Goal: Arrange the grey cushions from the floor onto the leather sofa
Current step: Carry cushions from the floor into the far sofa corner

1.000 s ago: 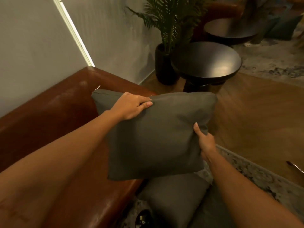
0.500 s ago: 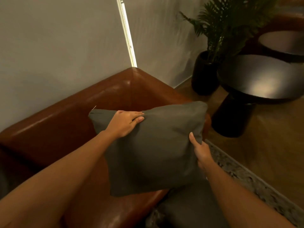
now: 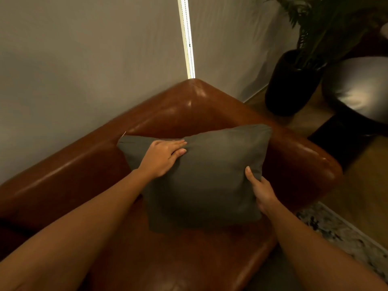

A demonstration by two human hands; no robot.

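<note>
A grey square cushion [image 3: 210, 177] stands upright in the corner of the brown leather sofa [image 3: 210, 106], its lower edge on the seat. My left hand [image 3: 161, 158] grips the cushion's top edge near its left corner. My right hand [image 3: 262, 190] holds the cushion's right edge low down, thumb on the front. A dark grey shape [image 3: 279, 267], possibly another cushion, lies on the floor beside the sofa's front right corner, mostly hidden by my right forearm.
A grey wall with a bright vertical light strip [image 3: 186, 36] rises behind the sofa. A black pot with a palm [image 3: 294, 85] and a round dark side table [image 3: 357, 89] stand to the right on wooden floor. A patterned rug [image 3: 344, 234] lies at the lower right.
Both hands have carried the cushion from above the floor over the armrest and down into the sofa corner. The view has swung left, and the cushion on the floor has slipped almost out of sight.
</note>
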